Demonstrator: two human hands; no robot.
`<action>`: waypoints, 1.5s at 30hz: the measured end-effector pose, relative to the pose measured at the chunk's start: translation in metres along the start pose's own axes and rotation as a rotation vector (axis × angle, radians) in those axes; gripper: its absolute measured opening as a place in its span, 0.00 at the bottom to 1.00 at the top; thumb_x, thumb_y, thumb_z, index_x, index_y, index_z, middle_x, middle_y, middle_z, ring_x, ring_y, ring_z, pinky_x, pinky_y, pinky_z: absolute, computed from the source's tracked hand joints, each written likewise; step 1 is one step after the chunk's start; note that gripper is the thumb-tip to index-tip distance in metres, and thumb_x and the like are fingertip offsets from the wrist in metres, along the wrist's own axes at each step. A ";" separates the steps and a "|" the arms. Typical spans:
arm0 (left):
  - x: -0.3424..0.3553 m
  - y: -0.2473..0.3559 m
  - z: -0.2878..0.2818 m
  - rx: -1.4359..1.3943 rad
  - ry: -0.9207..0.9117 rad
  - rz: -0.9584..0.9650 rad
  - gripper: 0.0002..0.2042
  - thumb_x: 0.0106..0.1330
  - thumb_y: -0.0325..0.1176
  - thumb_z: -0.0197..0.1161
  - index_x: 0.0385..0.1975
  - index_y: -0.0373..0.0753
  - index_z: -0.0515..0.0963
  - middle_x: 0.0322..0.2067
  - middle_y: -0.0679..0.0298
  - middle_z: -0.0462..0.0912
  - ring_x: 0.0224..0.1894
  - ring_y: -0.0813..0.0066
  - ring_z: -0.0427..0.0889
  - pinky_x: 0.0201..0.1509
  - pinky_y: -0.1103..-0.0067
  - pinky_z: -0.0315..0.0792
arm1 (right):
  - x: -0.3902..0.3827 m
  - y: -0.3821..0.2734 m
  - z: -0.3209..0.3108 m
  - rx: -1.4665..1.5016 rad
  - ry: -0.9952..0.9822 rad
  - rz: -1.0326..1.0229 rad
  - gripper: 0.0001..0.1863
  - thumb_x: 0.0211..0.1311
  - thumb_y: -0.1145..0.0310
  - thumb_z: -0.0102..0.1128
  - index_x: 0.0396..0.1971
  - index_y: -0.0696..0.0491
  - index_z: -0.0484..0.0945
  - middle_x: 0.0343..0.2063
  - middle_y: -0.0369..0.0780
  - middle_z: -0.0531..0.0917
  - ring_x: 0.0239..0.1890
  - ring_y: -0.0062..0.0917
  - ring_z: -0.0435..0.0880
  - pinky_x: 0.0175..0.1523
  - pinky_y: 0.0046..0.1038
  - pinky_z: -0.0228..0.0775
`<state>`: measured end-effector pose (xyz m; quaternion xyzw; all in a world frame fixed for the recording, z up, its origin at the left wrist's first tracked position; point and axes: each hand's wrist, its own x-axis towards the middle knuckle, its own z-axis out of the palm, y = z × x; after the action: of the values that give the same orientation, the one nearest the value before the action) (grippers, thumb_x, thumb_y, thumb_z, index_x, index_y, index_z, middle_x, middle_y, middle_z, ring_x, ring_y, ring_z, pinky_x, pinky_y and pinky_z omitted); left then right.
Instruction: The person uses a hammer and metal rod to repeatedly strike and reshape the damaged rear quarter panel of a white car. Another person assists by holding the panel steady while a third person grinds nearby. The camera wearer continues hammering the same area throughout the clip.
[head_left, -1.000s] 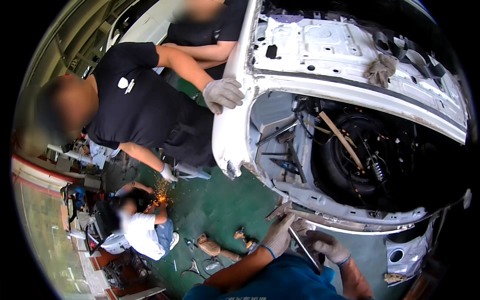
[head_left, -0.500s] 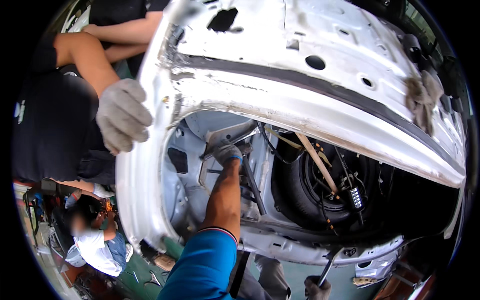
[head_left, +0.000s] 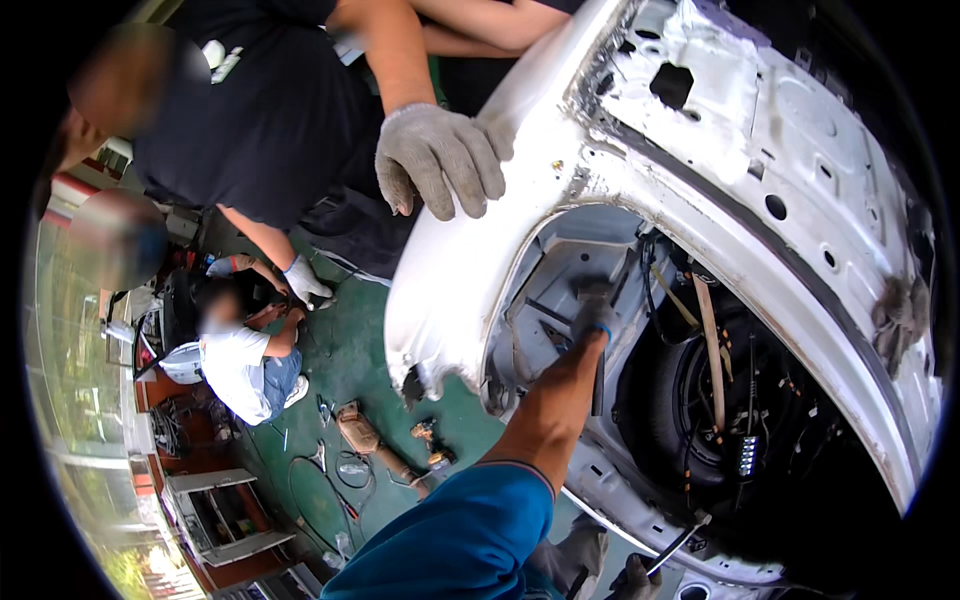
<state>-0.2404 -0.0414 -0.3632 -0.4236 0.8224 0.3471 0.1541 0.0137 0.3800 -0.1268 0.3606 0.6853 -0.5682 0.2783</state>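
Observation:
My left hand (head_left: 592, 322), in a light glove with a blue cuff, reaches into the rounded opening of a white car body (head_left: 460, 270). It is closed at the head end of a hammer (head_left: 598, 385), whose dark handle extends toward me; blur partly hides the fingers. At the lower edge my right hand (head_left: 635, 582), in a dark glove, wraps round a slim metal tool (head_left: 678, 546) with a small head. That tool's tip lies over the car's near edge. A wooden stick (head_left: 710, 350) stands in the dark well beside a round tyre-like part.
A co-worker's gloved hand (head_left: 440, 160) rests on the white panel at the upper left. Another person (head_left: 245, 360) crouches on the green floor. A drill (head_left: 430, 445), an angle-grinder-like tool (head_left: 360, 430) and cables lie there. A grey glove (head_left: 900, 315) hangs on the panel.
The view has swung left, so the car has moved rightward in the picture and more floor shows. My left hand stays inside the opening. Sparks beside the crouching person are gone.

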 end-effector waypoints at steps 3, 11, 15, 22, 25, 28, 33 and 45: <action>-0.129 0.030 0.020 -0.256 0.186 0.007 0.23 0.69 0.51 0.59 0.46 0.35 0.82 0.42 0.40 0.87 0.45 0.43 0.89 0.50 0.52 0.83 | 0.000 -0.034 -0.011 -0.087 -0.200 -0.210 0.09 0.70 0.67 0.63 0.30 0.54 0.79 0.17 0.30 0.72 0.20 0.16 0.68 0.26 0.24 0.56; -0.435 0.010 -0.048 -1.297 0.048 0.057 0.14 0.74 0.41 0.68 0.44 0.38 0.75 0.23 0.71 0.75 0.19 0.83 0.73 0.21 0.81 0.68 | 0.020 -0.059 -0.077 -0.245 -0.406 -0.343 0.07 0.57 0.71 0.69 0.32 0.58 0.84 0.18 0.35 0.79 0.17 0.19 0.77 0.23 0.23 0.67; -0.441 -0.022 -0.075 -1.263 0.325 0.029 0.11 0.75 0.40 0.66 0.41 0.40 0.75 0.24 0.71 0.74 0.21 0.84 0.72 0.23 0.82 0.67 | 0.017 -0.076 -0.075 -0.338 -0.506 -0.362 0.07 0.57 0.70 0.69 0.33 0.59 0.85 0.18 0.34 0.80 0.19 0.17 0.77 0.25 0.23 0.68; -0.399 -0.031 -0.136 -1.392 0.467 0.037 0.13 0.75 0.42 0.65 0.36 0.39 0.74 0.20 0.70 0.73 0.18 0.83 0.72 0.20 0.79 0.70 | -0.012 -0.098 -0.042 -0.425 -0.571 -0.402 0.06 0.59 0.71 0.69 0.31 0.58 0.86 0.18 0.32 0.80 0.19 0.15 0.76 0.26 0.21 0.67; -0.390 -0.037 -0.146 -1.374 0.463 0.057 0.12 0.74 0.41 0.65 0.37 0.39 0.73 0.20 0.71 0.73 0.18 0.83 0.72 0.20 0.80 0.69 | -0.027 -0.103 -0.020 -0.513 -0.575 -0.406 0.08 0.59 0.70 0.70 0.33 0.59 0.86 0.19 0.32 0.80 0.21 0.14 0.76 0.28 0.21 0.68; -0.392 -0.033 -0.154 -1.434 0.417 0.031 0.12 0.74 0.40 0.65 0.38 0.39 0.73 0.20 0.71 0.72 0.17 0.83 0.71 0.19 0.80 0.69 | -0.031 -0.110 -0.001 -0.589 -0.621 -0.427 0.08 0.60 0.70 0.70 0.33 0.59 0.86 0.20 0.32 0.81 0.22 0.14 0.77 0.28 0.22 0.69; -0.385 -0.038 -0.157 -1.516 0.391 -0.010 0.11 0.75 0.40 0.66 0.41 0.40 0.74 0.20 0.72 0.71 0.17 0.84 0.68 0.19 0.80 0.66 | -0.034 -0.127 0.027 -0.813 -0.679 -0.567 0.12 0.59 0.66 0.69 0.34 0.61 0.85 0.21 0.36 0.83 0.23 0.16 0.81 0.32 0.24 0.75; -0.385 -0.036 -0.189 -1.682 0.221 0.014 0.11 0.75 0.38 0.67 0.39 0.41 0.72 0.21 0.72 0.72 0.17 0.85 0.67 0.19 0.82 0.61 | -0.030 -0.104 0.108 -0.337 -1.240 -0.285 0.17 0.59 0.81 0.68 0.49 0.61 0.83 0.58 0.49 0.81 0.58 0.35 0.84 0.66 0.39 0.75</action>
<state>0.0248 0.0391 -0.0335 -0.4234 0.3035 0.8007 -0.2956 -0.0565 0.2595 -0.0642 -0.1765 0.5185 -0.5868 0.5963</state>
